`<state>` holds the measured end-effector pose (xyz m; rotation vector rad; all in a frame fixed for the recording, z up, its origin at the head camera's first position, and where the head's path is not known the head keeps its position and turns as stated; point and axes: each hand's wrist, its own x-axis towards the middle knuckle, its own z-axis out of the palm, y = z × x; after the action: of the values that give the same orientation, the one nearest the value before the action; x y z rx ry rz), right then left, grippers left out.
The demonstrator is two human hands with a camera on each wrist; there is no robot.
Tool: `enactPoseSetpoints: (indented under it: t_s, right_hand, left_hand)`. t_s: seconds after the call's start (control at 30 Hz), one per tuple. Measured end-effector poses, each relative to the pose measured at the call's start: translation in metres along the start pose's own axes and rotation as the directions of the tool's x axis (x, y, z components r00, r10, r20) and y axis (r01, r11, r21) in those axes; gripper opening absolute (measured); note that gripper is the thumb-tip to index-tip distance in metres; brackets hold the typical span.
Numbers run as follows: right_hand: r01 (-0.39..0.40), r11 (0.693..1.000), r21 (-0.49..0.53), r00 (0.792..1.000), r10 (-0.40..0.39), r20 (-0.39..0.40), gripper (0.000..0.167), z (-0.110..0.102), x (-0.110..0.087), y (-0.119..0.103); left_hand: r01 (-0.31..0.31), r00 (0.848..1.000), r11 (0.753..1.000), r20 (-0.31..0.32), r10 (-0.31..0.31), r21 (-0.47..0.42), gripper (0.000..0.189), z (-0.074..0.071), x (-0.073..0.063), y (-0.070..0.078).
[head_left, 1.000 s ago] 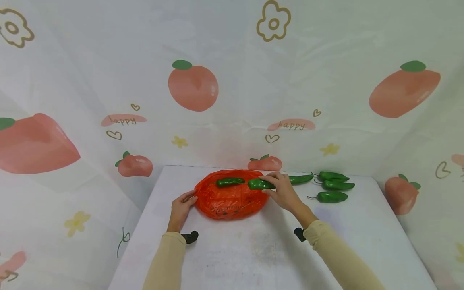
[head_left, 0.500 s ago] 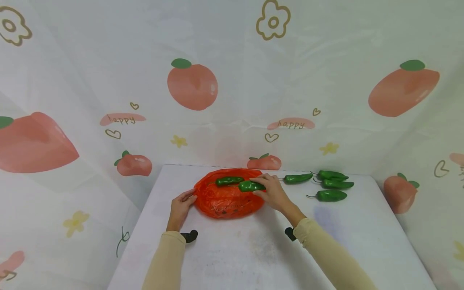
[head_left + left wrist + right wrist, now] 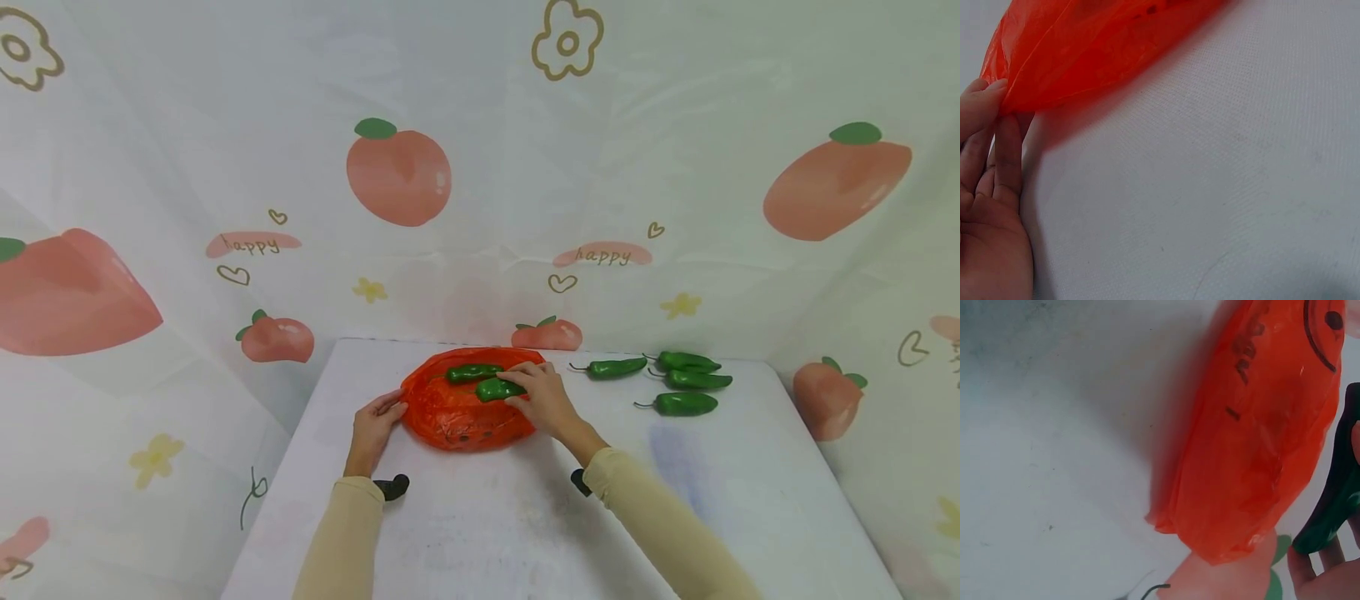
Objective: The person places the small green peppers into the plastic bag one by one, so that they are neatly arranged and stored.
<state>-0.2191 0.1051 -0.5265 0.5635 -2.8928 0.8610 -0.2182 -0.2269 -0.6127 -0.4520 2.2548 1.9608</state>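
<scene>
Pinching the left edge of an orange-red plastic bag (image 3: 480, 433), the left hand (image 3: 373, 433) has its grip together on the thin film; the left wrist view shows the thumb in front of the plastic and fingers behind it. The right hand (image 3: 546, 400) has its grip clamped on a green pepper (image 3: 495, 389), thumb on one side and fingers on the other, with the blunt end pointing left. This held pepper is over the right part of the bag's mouth in the head view; whether it touches the plastic I cannot tell. Just beyond it, a second pepper (image 3: 472, 373) lies crosswise within the bag's rim. The bag sits near the far edge of the white surface (image 3: 480, 542), dark printed marks showing on its near side. To the right of the bag, a single pepper (image 3: 617, 368) lies on the surface, stem to the left. Farther right is a group of three: a far pepper (image 3: 688, 362), a middle pepper (image 3: 699, 380) just beside it, and a near pepper (image 3: 686, 404) slightly apart, all with stems leftward. Both forearms wear beige sleeves (image 3: 663, 521). Behind stands a white backdrop (image 3: 465, 275) printed with peach-coloured fruit, flowers and the word "happy".
</scene>
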Motion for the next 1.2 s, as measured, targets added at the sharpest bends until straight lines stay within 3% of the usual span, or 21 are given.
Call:
enactPoseSetpoints:
  t_s: [0.47, 0.7, 1.0, 1.2]
  right_hand:
    - [0.010, 1.000, -0.015, 0.998, -0.009, 0.063, 0.048, 0.013, 0.017, -0.016]
    - [0.001, 1.000, 0.023, 0.997, -0.003, 0.074, 0.046, 0.018, 0.027, -0.019]
    - [-0.104, 0.990, 0.094, 0.988, 0.091, 0.128, 0.043, 0.025, 0.038, -0.025]
    - [-0.126, 0.985, 0.114, 0.982, 0.108, 0.152, 0.043, 0.032, 0.045, -0.026]
  left_hand:
    - [0.010, 1.000, 1.000, -0.015, -0.010, 0.002, 0.041, -0.005, -0.004, 0.001]
    - [-0.016, 1.000, 1.000, -0.020, 0.016, -0.019, 0.040, -0.004, -0.003, 0.003]
    - [-0.022, 1.000, 0.999, -0.023, 0.022, -0.039, 0.039, -0.001, -0.002, 0.000]
    - [-0.028, 0.999, 0.999, -0.019, 0.028, -0.042, 0.039, 0.001, -0.002, 0.001]
